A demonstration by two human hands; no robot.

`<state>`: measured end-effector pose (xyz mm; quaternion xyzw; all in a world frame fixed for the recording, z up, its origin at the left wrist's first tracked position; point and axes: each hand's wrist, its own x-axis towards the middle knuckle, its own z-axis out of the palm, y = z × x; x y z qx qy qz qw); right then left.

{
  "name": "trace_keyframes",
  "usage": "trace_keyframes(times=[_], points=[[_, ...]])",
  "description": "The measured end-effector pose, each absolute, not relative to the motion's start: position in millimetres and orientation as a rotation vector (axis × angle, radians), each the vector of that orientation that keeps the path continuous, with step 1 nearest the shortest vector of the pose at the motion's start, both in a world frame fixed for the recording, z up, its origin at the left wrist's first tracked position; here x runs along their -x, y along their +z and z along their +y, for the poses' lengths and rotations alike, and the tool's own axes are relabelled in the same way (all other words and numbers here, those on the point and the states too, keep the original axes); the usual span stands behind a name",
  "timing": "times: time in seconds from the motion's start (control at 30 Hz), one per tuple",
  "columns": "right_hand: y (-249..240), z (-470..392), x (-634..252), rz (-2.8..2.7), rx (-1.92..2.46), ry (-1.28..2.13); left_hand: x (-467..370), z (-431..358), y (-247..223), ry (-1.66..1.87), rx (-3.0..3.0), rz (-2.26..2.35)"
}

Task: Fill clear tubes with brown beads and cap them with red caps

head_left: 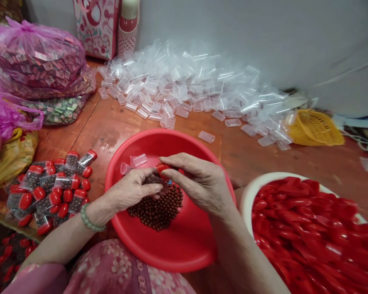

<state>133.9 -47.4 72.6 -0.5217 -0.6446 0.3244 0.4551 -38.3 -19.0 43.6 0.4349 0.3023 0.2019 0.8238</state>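
Observation:
Over a red basin, my left hand is closed around a small clear plastic box that looks dark with beads. My right hand pinches a red cap at the upper end of that box; whether the cap is fully seated I cannot tell. Below both hands, a heap of shiny brown beads lies on the basin floor. A few clear empty boxes rest in the basin beyond my left fingers. The fingers partly hide the held box.
Capped, bead-filled boxes are piled at left. Loose clear boxes spread along the wall. At right stand a white tub of red caps and a yellow basket. Pink plastic bags and a thermos stand behind.

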Motion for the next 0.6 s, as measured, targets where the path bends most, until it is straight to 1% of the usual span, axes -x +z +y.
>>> trace_keyframes(times=[0.23, 0.6], points=[[74.8, -45.4, -136.5, -1.843, 1.213, 0.786, 38.1, -19.4, 41.7, 0.395, -0.972, 0.693], [75.0, -43.5, -140.8, -1.956, 1.229, 0.871, 37.9, -19.1, 44.3, 0.296, -1.056, 0.733]])
